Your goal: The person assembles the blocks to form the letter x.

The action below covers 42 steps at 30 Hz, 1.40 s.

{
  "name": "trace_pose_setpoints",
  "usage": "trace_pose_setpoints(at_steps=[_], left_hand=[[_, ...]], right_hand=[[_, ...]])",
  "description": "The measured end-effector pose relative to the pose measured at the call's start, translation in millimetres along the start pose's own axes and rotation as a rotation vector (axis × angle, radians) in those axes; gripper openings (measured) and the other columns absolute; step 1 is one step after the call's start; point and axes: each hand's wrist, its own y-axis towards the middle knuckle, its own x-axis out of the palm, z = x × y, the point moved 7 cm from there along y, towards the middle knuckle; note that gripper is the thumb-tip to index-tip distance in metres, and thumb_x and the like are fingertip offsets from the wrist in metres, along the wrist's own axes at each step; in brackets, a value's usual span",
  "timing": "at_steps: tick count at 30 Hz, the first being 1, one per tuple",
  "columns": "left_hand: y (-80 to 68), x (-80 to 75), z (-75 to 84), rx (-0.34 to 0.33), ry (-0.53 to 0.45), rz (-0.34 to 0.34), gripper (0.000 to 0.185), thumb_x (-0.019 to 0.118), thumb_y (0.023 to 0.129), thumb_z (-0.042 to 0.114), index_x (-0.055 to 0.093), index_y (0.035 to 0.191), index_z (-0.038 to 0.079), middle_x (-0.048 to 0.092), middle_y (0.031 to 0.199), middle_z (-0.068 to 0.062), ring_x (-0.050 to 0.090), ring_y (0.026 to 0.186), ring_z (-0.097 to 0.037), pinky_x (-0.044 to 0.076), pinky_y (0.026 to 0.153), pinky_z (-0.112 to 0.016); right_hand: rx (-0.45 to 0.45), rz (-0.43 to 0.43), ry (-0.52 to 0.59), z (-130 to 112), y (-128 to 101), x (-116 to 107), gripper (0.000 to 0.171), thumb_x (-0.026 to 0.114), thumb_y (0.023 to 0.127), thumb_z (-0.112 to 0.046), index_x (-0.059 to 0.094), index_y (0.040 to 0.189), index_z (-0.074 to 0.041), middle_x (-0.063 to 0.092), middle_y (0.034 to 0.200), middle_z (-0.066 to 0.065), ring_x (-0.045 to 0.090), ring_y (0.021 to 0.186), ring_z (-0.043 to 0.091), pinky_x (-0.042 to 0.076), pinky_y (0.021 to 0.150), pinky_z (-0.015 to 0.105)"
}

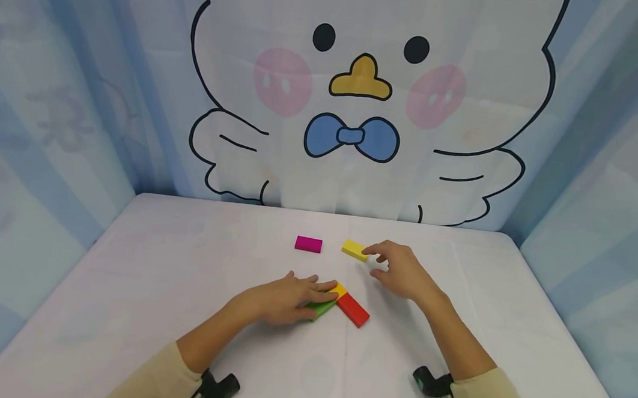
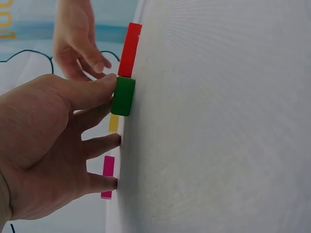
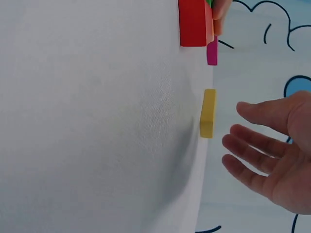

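My left hand (image 1: pixel 286 299) rests over a green block (image 1: pixel 321 309) and an orange block (image 1: pixel 339 289), its fingers spread. In the left wrist view its thumb touches the upper part of the green block (image 2: pixel 123 97). A red block (image 1: pixel 353 310) meets the orange one end to end at an angle. My right hand (image 1: pixel 398 270) hovers by a yellow block (image 1: pixel 353 249), fingers loosely bent and thumb apart. The right wrist view shows a gap between that hand (image 3: pixel 269 150) and the yellow block (image 3: pixel 208 113).
A magenta block (image 1: pixel 308 244) lies left of the yellow one, farther back. The white-covered table (image 1: pixel 186 246) ends at a printed curtain (image 1: pixel 352 183) behind, with blue curtains on both sides. Each wrist carries a black camera mount (image 1: pixel 431 382).
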Motion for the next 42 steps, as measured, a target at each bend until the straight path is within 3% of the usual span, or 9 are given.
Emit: trace_pose_setpoints(at_steps=[9,15,27,42], left_hand=[[0.0,-2.3,0.2,-0.019,-0.023,-0.001,0.057,0.063,0.105,0.029,0.044,0.158,0.033,0.032,0.169,0.014,0.031,0.158,-0.031,0.022,0.123,-0.07],[0.2,-0.7,0.3,-0.022,-0.035,-0.007,0.058,0.064,0.104,0.029,0.044,0.158,0.034,0.032,0.169,0.015,0.031,0.158,-0.031,0.022,0.123,-0.07],[-0.5,-1.0,0.5,-0.034,-0.038,-0.019,0.059,0.065,0.104,0.03,0.043,0.158,0.035,0.032,0.169,0.015,0.031,0.158,-0.03,0.022,0.124,-0.07],[-1.6,-0.4,1.1,-0.035,-0.042,-0.011,0.058,0.064,0.104,0.031,0.044,0.158,0.035,0.032,0.169,0.015,0.031,0.158,-0.031,0.021,0.124,-0.069]], right_hand=[[0.131,0.04,0.22,21.4,27.2,4.1,0.038,0.072,0.096,-0.011,0.069,0.134,-0.011,0.068,0.13,0.013,0.064,0.12,0.032,0.059,0.095,0.044],[0.184,0.045,0.3,27.9,38.4,12.1,0.041,0.074,0.094,-0.01,0.068,0.135,-0.009,0.067,0.131,0.015,0.061,0.12,0.033,0.057,0.101,0.044],[0.181,0.045,0.278,28.4,53.5,24.4,0.041,0.077,0.09,-0.003,0.071,0.13,-0.008,0.069,0.128,0.015,0.062,0.115,0.031,0.055,0.101,0.042],[0.172,0.045,0.198,19.1,55.9,26.1,0.039,0.074,0.09,0.0,0.074,0.128,-0.007,0.069,0.121,0.016,0.06,0.107,0.03,0.056,0.095,0.042]])
